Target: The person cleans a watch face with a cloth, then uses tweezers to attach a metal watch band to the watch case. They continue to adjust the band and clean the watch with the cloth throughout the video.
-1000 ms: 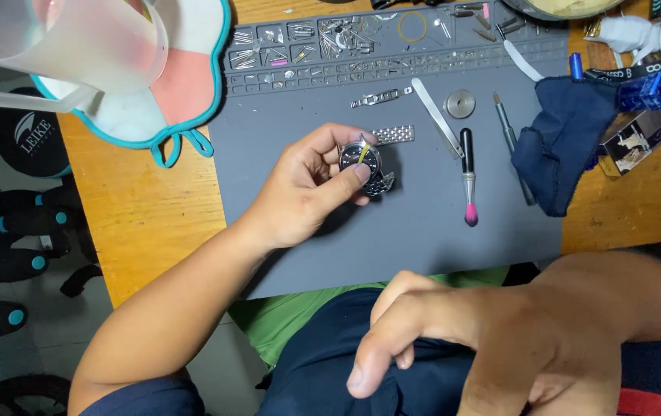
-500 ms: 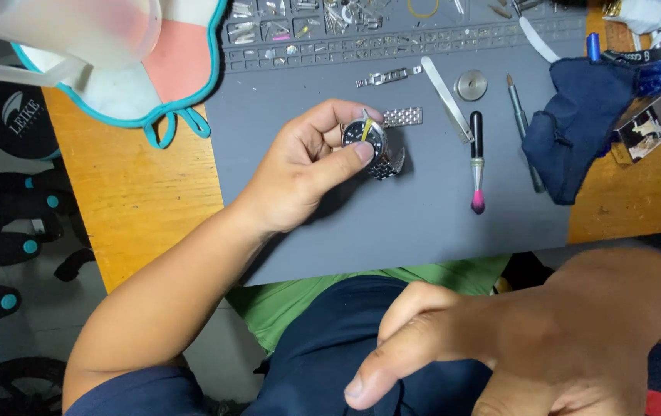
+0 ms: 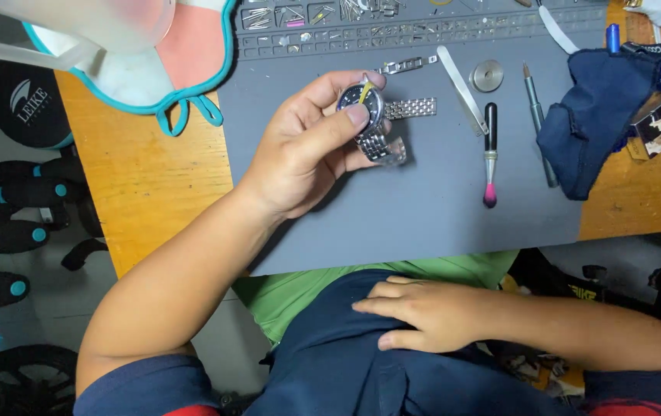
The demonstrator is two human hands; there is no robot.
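A watch-repair bench, likely a hobby or small workshop. Shown by a grey work mat [image 3: 423,208] with parts trays on a wooden desk [image 3: 145,185], loose bracelet links [image 3: 410,109], tweezers [image 3: 460,88], a pink-tipped brush [image 3: 490,154], a screwdriver [image 3: 538,123], a round case back [image 3: 486,75], a blue cloth [image 3: 600,123].

Two hands show — a left hand [image 3: 307,150] and a right hand [image 3: 431,312]. One wristwatch [image 3: 369,115] with a metal bracelet is present. Loose metal band pieces number two — a short strip [image 3: 406,65] and a wider segment [image 3: 411,109]. There is one white flat tool [image 3: 461,88], one round metal disc [image 3: 487,75], one black-handled brush with a pink tip [image 3: 490,154], one thin grey driver [image 3: 538,123] and one dark blue cloth [image 3: 600,115]. One grey work mat [image 3: 423,223] covers one wooden table [image 3: 145,177].
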